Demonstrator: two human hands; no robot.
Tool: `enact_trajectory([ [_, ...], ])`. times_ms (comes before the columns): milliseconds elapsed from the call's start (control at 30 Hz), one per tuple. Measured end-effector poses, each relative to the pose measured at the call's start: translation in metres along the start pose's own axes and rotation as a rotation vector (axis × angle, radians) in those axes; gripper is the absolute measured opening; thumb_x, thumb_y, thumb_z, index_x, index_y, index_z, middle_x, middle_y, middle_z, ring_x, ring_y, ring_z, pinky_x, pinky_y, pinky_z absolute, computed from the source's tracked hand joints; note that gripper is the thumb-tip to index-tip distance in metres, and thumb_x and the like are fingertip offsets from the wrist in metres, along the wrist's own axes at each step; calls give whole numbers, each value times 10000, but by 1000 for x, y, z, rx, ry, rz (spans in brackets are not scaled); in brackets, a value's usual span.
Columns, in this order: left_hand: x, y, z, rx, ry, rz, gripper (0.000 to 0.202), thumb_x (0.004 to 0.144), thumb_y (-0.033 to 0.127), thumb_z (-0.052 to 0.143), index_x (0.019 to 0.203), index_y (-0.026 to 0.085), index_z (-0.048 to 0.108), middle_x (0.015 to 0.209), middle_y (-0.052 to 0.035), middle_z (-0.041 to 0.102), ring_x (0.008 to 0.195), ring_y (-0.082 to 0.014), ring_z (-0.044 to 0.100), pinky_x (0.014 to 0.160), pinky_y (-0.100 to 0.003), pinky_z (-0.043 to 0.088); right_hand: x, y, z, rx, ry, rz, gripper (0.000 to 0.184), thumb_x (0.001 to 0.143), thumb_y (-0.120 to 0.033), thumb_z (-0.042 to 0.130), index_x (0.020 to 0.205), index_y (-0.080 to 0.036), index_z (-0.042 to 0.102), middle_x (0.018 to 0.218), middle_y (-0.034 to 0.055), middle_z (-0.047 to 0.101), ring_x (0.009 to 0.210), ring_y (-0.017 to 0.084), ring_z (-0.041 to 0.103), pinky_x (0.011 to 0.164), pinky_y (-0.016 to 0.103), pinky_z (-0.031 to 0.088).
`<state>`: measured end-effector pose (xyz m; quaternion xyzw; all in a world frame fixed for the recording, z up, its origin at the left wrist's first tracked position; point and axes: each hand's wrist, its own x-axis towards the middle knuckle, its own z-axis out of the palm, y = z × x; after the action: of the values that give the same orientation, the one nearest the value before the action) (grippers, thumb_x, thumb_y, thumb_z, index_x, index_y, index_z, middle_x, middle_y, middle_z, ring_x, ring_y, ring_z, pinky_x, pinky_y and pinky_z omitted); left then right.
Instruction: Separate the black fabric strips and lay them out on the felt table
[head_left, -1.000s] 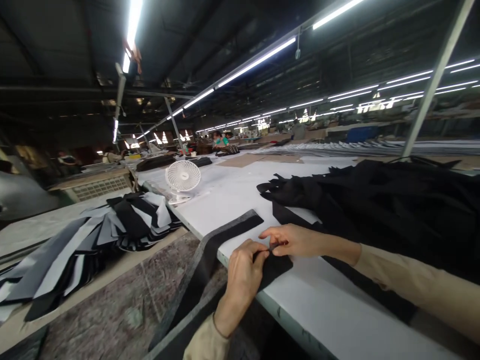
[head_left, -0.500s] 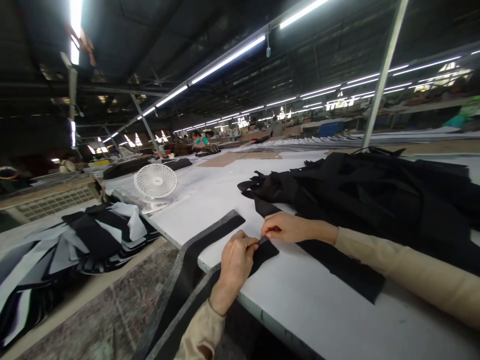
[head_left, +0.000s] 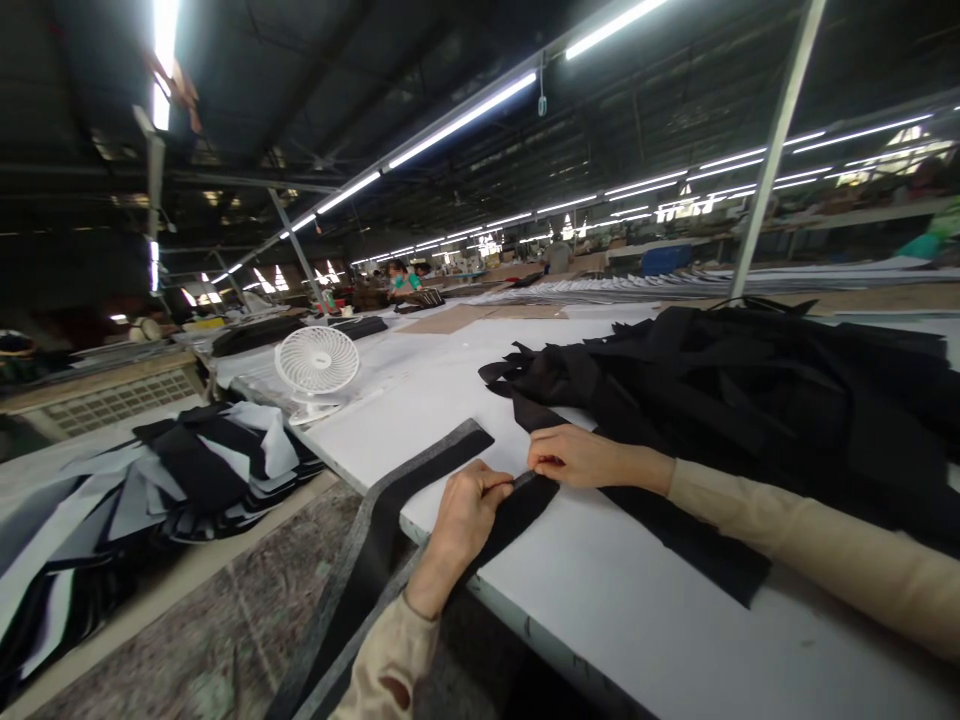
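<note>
At the near edge of the bench (head_left: 660, 625), the left hand (head_left: 466, 508) and right hand (head_left: 574, 457) each pinch a black strip (head_left: 519, 506) in a closed grip, just beside a cloth pile (head_left: 750, 390).

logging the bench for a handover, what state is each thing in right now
left hand, closed on narrow black fabric strip
right hand, pinching the strip's end
strip, lying flat, hanging over white table edge
black cloth heap, piled loose
small white fan, upright, spin unclear
</note>
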<state>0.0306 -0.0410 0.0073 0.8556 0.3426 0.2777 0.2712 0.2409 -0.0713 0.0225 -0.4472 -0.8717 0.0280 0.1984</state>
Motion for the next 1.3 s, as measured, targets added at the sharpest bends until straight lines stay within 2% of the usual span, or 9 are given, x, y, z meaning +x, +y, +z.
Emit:
enact_trajectory([
  [200, -3, -7, -2, 65, 10, 84, 295, 808, 71, 508, 914, 221, 740, 773, -11, 599, 728, -124, 577, 681, -234, 433, -4, 5, 2, -227, -22, -113, 211, 905, -106, 429, 833, -153, 622, 830, 32, 582, 775, 140, 536, 699, 244, 393],
  [333, -6, -13, 3, 273, 3, 266, 346, 870, 79, 427, 947, 228, 730, 788, -31, 560, 764, -145, 528, 688, -249, 423, -8, 4, 5, -535, -59, -302, 243, 938, -95, 385, 856, -157, 605, 864, 44, 582, 788, 161, 489, 641, 261, 368],
  [433, -7, -16, 5, 414, 9, 355, 361, 901, 105, 386, 938, 227, 724, 803, -39, 548, 779, -159, 496, 691, -261, 416, -12, 7, 5, -617, -49, -337, 230, 945, -110, 390, 902, -162, 610, 886, 49, 594, 803, 172, 482, 632, 273, 376],
  [567, -4, -13, 6, 464, 12, 300, 346, 900, 111, 392, 914, 228, 717, 808, -32, 544, 776, -149, 505, 670, -246, 414, -17, 13, -2, -502, 2, -192, 265, 926, -79, 399, 998, -186, 630, 928, 40, 620, 865, 174, 529, 736, 293, 438],
  [700, 3, -4, 12, 523, -10, 231, 337, 893, 110, 394, 935, 229, 706, 834, -33, 551, 785, -151, 521, 653, -246, 418, -15, 2, -7, -271, 118, -43, 379, 855, 3, 379, 1125, -147, 597, 1101, 79, 603, 996, 168, 562, 878, 295, 458],
  [833, 8, 7, 20, 548, -8, 223, 325, 881, 98, 402, 957, 222, 693, 876, -36, 562, 822, -159, 529, 681, -250, 427, -12, -16, 3, -148, 82, 49, 420, 816, 16, 386, 1136, -157, 596, 1065, 87, 622, 968, 179, 590, 864, 309, 481],
  [933, 10, 10, 21, 516, -5, 215, 326, 884, 108, 405, 997, 233, 683, 888, -35, 564, 836, -159, 535, 694, -247, 428, -14, -20, 13, -132, 67, 105, 412, 818, 7, 385, 1120, -165, 607, 1020, 90, 633, 945, 189, 600, 841, 320, 493],
  [1133, 0, -5, 1, 284, -68, 144, 245, 860, 145, 495, 922, 231, 716, 830, -9, 586, 752, -131, 571, 682, -234, 427, -24, -10, 22, -82, 113, 135, 369, 867, -70, 376, 1153, -166, 589, 1108, 96, 602, 958, 189, 596, 847, 336, 510],
  [1300, -20, -17, -13, 199, -22, 170, 272, 885, 145, 462, 938, 222, 716, 818, -14, 586, 739, -128, 564, 671, -232, 436, -27, -13, 23, -92, 81, 93, 481, 808, 1, 354, 1178, -174, 606, 1173, 101, 564, 1053, 188, 548, 929, 340, 469],
])
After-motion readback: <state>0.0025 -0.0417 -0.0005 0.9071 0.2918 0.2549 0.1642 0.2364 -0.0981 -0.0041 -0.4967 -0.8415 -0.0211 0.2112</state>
